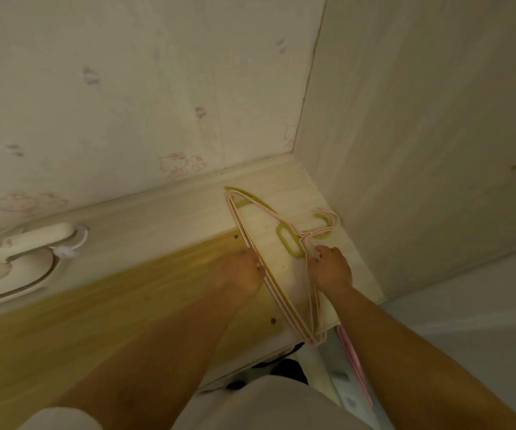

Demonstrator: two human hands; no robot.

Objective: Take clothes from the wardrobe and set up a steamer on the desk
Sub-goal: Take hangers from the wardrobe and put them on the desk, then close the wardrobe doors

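Pink hangers [281, 274] on desk [95, 321] | left hand [241, 274], right hand [331, 268]: fingers curled on them | no legible writing

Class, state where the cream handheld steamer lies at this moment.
In the head view, the cream handheld steamer lies at the far left of the wooden desk, against the patterned wall, well left of both hands and the stacked hangers.

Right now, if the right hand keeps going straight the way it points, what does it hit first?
Probably the hanger hooks just beyond the right hand, which grips the hangers; past those, the wall corner. Depth is unclear.
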